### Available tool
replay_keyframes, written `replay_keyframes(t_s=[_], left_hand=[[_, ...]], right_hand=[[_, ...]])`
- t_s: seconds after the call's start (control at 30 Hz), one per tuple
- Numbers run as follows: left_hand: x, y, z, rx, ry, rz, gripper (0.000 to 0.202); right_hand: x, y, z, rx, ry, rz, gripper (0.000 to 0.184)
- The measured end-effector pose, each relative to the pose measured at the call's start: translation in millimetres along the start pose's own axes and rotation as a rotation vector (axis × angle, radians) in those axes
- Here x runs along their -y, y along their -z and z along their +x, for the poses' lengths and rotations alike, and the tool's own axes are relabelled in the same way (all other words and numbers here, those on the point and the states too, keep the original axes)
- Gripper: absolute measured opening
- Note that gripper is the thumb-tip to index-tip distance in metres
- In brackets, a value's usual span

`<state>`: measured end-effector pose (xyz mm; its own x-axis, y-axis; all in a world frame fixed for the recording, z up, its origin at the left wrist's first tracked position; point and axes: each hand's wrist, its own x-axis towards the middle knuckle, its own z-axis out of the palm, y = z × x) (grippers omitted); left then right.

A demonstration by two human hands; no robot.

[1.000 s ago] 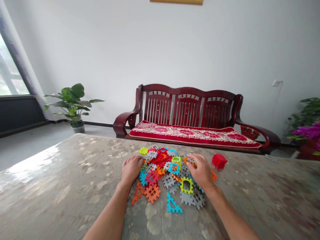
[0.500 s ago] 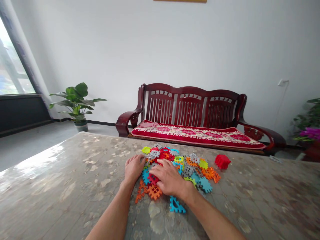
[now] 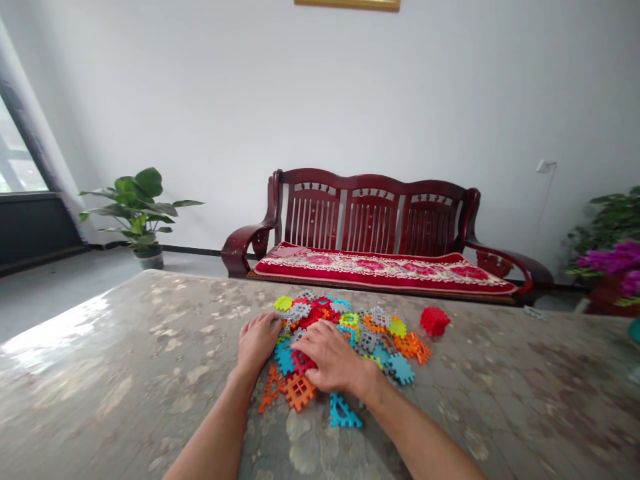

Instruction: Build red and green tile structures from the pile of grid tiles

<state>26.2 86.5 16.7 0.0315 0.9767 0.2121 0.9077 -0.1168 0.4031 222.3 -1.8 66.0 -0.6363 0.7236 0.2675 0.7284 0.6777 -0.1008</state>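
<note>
The left hand lies spread against the plastic lattice tiles. The right hand presses flat on them (fingers apart, pinching nothing).

Plastic tile pile on table, wood bench behind, potted plant L.

My right hand covers the plastic tiles beneath it, so I can't make out their shapes or number there, and my left hand hides the pile's left edge. A picture frame is cut off by the top edge, magenta flowers by the right edge, and a small grey object on the floor is too small to name.
</note>
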Motion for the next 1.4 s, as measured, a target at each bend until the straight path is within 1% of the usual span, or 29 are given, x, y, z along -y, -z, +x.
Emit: replay_keyframes(t_s=[0.1, 0.17, 0.23, 0.33, 0.4, 0.43, 0.53, 0.6, 0.67, 0.73, 0.83, 0.97, 1.07, 1.17, 1.4], left_hand=[[0, 0.7, 0, 0.003, 0.004, -0.001, 0.036], [-1, 1.3, 0, 0.005, 0.004, -0.001, 0.036], [-1, 1.7, 0, 0.009, 0.003, 0.0, 0.036], [-1, 1.8, 1, 0.012, 0.0, 0.003, 0.036], [-1, 1.3, 1, 0.011, -0.007, 0.007, 0.036], [0, 0.9, 1, 0.011, -0.011, 0.009, 0.036], [1, -0.4, 2, 0.011, -0.017, 0.013, 0.036], [2, -1.1, 2, 0.014, -0.019, 0.017, 0.037], [3, -1.8, 3, 0.016, -0.02, 0.021, 0.037], [3, -2.5, 3, 0.017, -0.021, 0.021, 0.037], [4, -3.5, 3, 0.014, -0.023, 0.016, 0.037], [5, -4.3, 4, 0.004, -0.024, 0.011, 0.036], [5, -4.2, 4, 0.0, -0.028, 0.005, 0.035], [5, -3.7, 4, 0.004, -0.028, 0.002, 0.035], [5, -3.3, 5, 0.007, -0.02, 0.015, 0.035]], right_hand=[[-6, 8, -12, -0.129, -0.068, 0.053, 0.05], [-18, 17, -27, -0.234, -0.171, 0.078, 0.056], [-35, 25, -47, -0.313, -0.3, 0.082, 0.06], [-70, 32, -79, -0.392, -0.528, 0.039, 0.059], [-94, 30, -98, -0.418, -0.665, 0.0, 0.057], [-105, 27, -106, -0.419, -0.703, -0.012, 0.055], [-130, 13, -125, -0.416, -0.759, -0.001, 0.055], [-138, 3, -132, -0.397, -0.796, 0.015, 0.057], [-139, -3, -135, -0.38, -0.826, 0.011, 0.059], [-136, -4, -135, -0.373, -0.864, -0.018, 0.059], [-126, 2, -131, -0.342, -0.953, -0.102, 0.058], [-116, 10, -126, -0.25, -1.038, -0.2, 0.066], [-113, 10, -123, -0.224, -1.052, -0.225, 0.068], [-112, 9, -121, -0.23, -1.061, -0.24, 0.067], [-109, 5, -119, -0.253, -1.013, -0.268, 0.054]])
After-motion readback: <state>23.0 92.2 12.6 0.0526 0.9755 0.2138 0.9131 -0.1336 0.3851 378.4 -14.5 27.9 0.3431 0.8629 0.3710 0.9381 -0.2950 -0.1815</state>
